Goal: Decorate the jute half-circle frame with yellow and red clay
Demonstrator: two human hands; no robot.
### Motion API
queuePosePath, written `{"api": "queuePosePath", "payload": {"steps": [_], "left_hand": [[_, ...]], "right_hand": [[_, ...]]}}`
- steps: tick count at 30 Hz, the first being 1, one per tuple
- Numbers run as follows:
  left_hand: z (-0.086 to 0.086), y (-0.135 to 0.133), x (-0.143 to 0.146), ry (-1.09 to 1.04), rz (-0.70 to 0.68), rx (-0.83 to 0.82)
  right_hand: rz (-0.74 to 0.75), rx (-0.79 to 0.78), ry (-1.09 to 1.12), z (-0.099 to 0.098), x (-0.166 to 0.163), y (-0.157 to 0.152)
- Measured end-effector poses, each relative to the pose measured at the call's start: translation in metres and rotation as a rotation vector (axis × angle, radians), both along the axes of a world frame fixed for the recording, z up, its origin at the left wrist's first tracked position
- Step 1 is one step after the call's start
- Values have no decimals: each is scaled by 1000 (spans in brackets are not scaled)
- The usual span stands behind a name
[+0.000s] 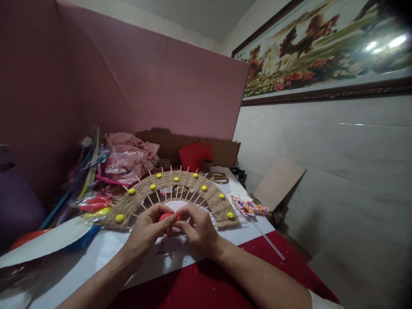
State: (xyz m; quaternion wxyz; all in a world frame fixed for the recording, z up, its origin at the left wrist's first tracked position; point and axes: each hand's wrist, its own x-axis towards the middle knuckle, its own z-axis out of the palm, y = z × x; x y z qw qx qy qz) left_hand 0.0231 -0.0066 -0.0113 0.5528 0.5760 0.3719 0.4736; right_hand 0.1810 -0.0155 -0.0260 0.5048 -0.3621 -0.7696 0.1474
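My left hand (pixel 148 223) and my right hand (pixel 200 226) meet in front of me, fingertips closed on a small lump of soft red clay (pixel 165 217). The fingers cover part of it. Just beyond them lies an arch-shaped woven straw fan (pixel 186 177), with thin wooden sticks poking out along its inner and outer edges. Several flattened yellow clay dots (pixel 119 218) are spread over the weave. Under the hands is a white sheet (pixel 135 266) on a red tablecloth (pixel 206 285).
Left of the fan are bagged red and yellow clay (pixel 96 204), a white oval board (pixel 48 242) and a crumpled pink cloth (pixel 128 154). Scissors (pixel 219 177) and red paper (pixel 195 154) lie behind. A patterned packet (pixel 244 208) and a clear stick (pixel 268 240) are at right.
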Motion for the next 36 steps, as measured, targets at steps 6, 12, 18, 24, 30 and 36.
{"api": "queuePosePath", "payload": {"steps": [6,12,18,24,30,36], "left_hand": [[1,-3,1,-33,-6,-34],[3,-6,3,1,-29,-108],[3,0,0,23,-4,-135],[4,2,-1,43,29,-122],[2,1,-1,57,18,-67],[2,0,-1,25,32,-49]], "right_hand": [[50,54,25,0,-1,1],[23,83,42,-1,0,1],[33,40,4,-3,-1,3],[83,74,24,-6,-1,4],[65,31,53,-4,-1,3],[34,48,41,-3,-1,2]]}}
